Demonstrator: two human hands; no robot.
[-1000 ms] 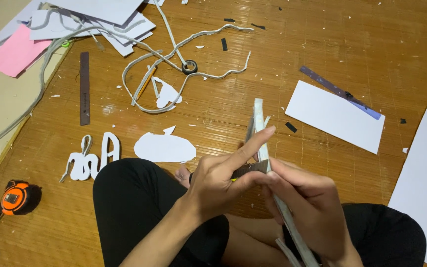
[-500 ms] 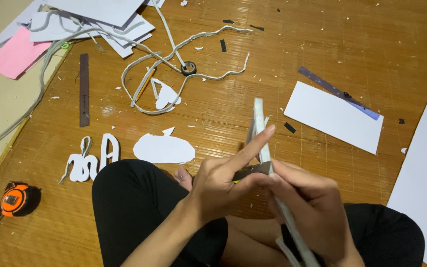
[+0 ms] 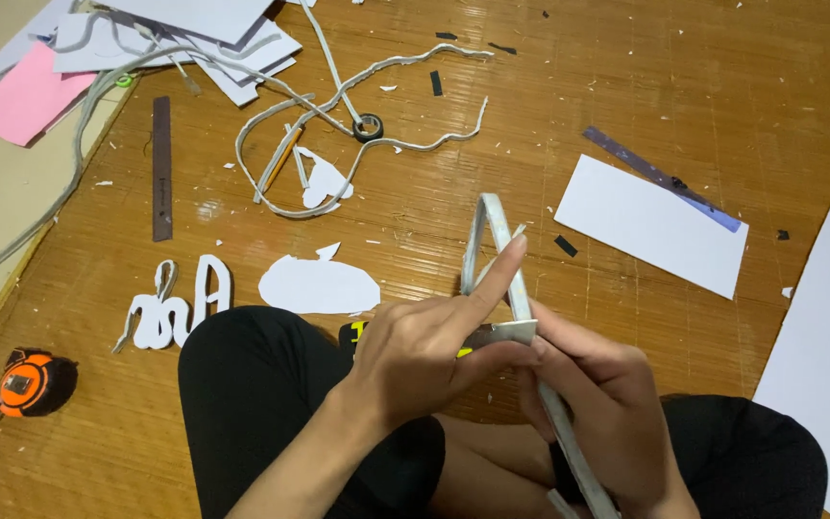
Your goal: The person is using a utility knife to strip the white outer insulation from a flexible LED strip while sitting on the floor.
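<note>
**Bending the foam strip — index finger sliding up the fold**

Since a second ago, my left hand [image 3: 429,351] is extending its index finger further up the bent white foam-board strip [image 3: 506,288], now reaching close to the peak of the fold at centre frame; the strip itself is holding the same angle. I judge the crease is being pressed, not reshaped.

My left thumb and fingers are pinching the strip's lower leg, index laid straight along it. My right hand [image 3: 602,413] is curling closed around the strip's long tail, which is running down to the bottom edge of the frame.

The strip looks stiff, matte, with a grey cut edge. Around it on the scuffed wooden floor [image 3: 434,211]: a flat white rectangular card [image 3: 650,223] at right, white cut-out foam letters [image 3: 180,303] at left, an orange tape measure [image 3: 31,383] at lower left.
</note>
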